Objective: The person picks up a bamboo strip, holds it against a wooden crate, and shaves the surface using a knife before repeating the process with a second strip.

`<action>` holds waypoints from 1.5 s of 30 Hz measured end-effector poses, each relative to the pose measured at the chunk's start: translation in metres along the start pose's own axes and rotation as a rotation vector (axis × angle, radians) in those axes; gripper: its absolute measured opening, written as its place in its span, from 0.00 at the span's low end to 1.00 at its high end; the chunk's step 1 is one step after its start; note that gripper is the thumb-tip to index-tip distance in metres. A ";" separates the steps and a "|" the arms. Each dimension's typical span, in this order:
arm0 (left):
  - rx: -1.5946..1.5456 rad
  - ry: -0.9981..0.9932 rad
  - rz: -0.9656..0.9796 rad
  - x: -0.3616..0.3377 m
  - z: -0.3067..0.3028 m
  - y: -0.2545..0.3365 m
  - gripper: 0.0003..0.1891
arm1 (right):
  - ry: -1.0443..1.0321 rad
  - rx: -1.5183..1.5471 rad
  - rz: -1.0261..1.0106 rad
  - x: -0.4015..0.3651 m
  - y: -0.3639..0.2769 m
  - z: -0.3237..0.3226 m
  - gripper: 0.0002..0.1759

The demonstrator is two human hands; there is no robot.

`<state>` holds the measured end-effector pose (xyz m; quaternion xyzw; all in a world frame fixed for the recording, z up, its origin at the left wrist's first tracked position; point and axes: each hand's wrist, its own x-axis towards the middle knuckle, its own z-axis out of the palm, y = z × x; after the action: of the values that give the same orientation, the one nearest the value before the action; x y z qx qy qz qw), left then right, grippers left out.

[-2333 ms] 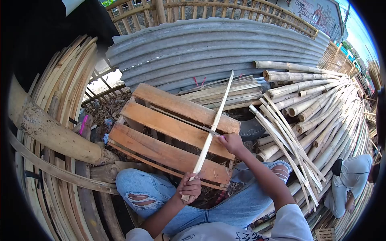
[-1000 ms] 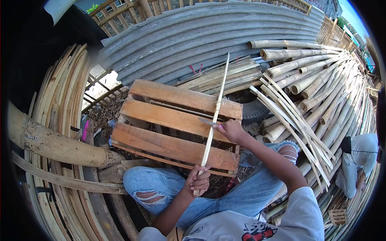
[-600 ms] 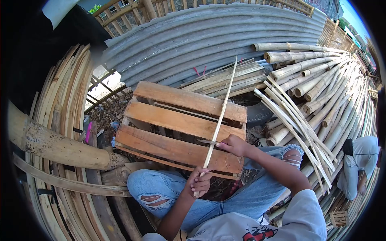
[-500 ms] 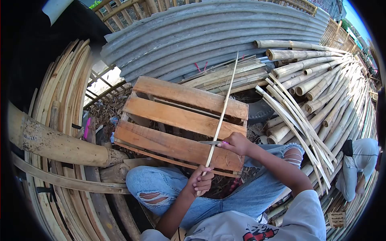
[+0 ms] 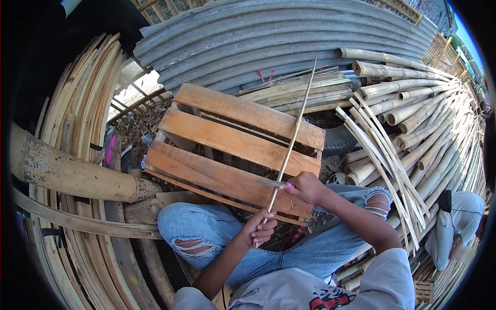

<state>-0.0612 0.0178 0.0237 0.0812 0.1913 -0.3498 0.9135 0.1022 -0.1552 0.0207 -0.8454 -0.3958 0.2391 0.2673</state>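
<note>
A long thin bamboo strip [image 5: 293, 139] slants up and away from my lap across a slatted wooden crate [image 5: 222, 136]. My left hand [image 5: 260, 228] is closed around the strip's near end, above my thighs. Farther up the strip, my right hand [image 5: 305, 188] grips a knife [image 5: 271, 183] with a pink part showing at the fingers. The blade points left and lies across the strip, near the crate's closest slat. Most of the knife's handle is hidden inside my right fist.
Split bamboo strips [image 5: 380, 155] and a big pile of bamboo poles [image 5: 418, 113] lie at the right. A thick pole [image 5: 77, 168] and long slats [image 5: 88, 103] are on the left. Corrugated sheeting [image 5: 279, 36] stands behind the crate. Another person [image 5: 454, 222] crouches at far right.
The view has shifted slightly. Both hands keep their grips on the strip and the knife, with the blade still across the strip. The other person's hand at far right has moved.
</note>
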 end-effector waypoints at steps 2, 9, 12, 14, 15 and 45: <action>-0.035 -0.034 -0.031 0.003 -0.001 -0.003 0.04 | 0.208 -0.064 0.197 0.017 0.037 -0.020 0.33; 0.039 -0.018 0.042 0.006 0.007 -0.007 0.05 | 0.347 0.024 0.185 0.030 0.061 -0.039 0.35; -0.027 0.003 0.052 -0.002 0.010 0.001 0.04 | 0.028 0.239 0.075 0.006 -0.003 -0.010 0.34; -0.020 0.008 0.082 -0.004 0.011 0.003 0.04 | -0.029 0.205 -0.098 -0.011 -0.021 0.006 0.32; 0.093 0.026 0.098 -0.006 0.015 0.004 0.03 | -0.046 0.176 -0.113 -0.018 -0.028 0.010 0.32; 0.013 -0.054 0.046 0.003 -0.006 0.002 0.04 | 0.097 -0.109 -0.130 -0.006 -0.007 0.017 0.33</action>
<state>-0.0595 0.0193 0.0172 0.0818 0.1626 -0.3322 0.9255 0.0842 -0.1515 0.0135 -0.8417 -0.4489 0.1584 0.2547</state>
